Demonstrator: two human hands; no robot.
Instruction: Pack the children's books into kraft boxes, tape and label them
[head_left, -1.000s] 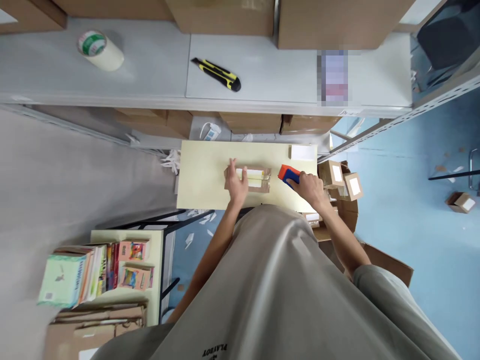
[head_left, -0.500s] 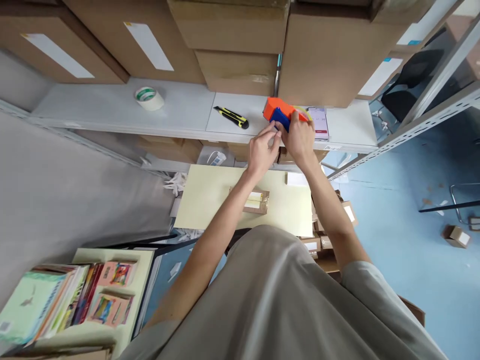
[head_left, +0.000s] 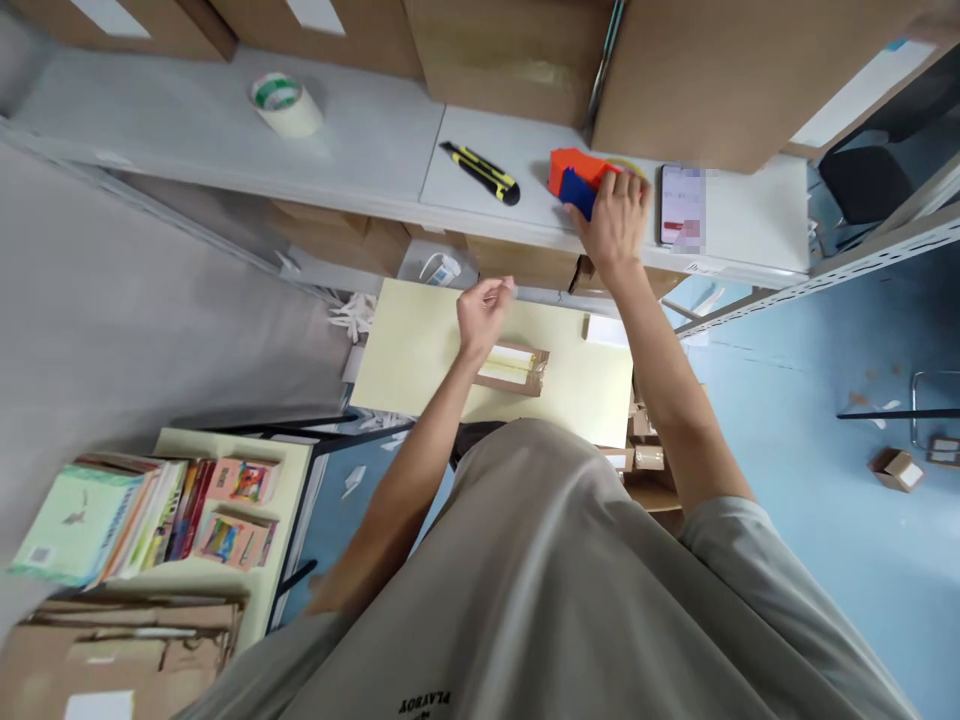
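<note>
On the grey shelf (head_left: 360, 140), my right hand (head_left: 616, 225) is closed over an orange and blue tape dispenser (head_left: 576, 185), its fingers wrapped across the top right part. A yellow-rimmed roll shows behind those fingers. Lower down, my left hand (head_left: 481, 318) is closed in a pinch above the pale yellow table (head_left: 405, 340). Whatever its fingertips hold, if anything, is too small to make out. Just below that hand lies a small taped cardboard parcel (head_left: 514, 368) with a white label. A black and yellow utility knife (head_left: 480, 172) rests left of the dispenser.
A phone (head_left: 681, 208) lies right of the dispenser, and a roll of tape (head_left: 286, 105) stands farther left. Large cardboard boxes (head_left: 510, 60) line the shelf's back. Books (head_left: 82, 515) sit on a side table at lower left. Boxes stand on the blue floor (head_left: 780, 400) at right.
My left hand has come away from the dispenser, down and left to above the parcel. My right hand stays on the dispenser. The camera view has shifted, bringing the phone into fuller view.
</note>
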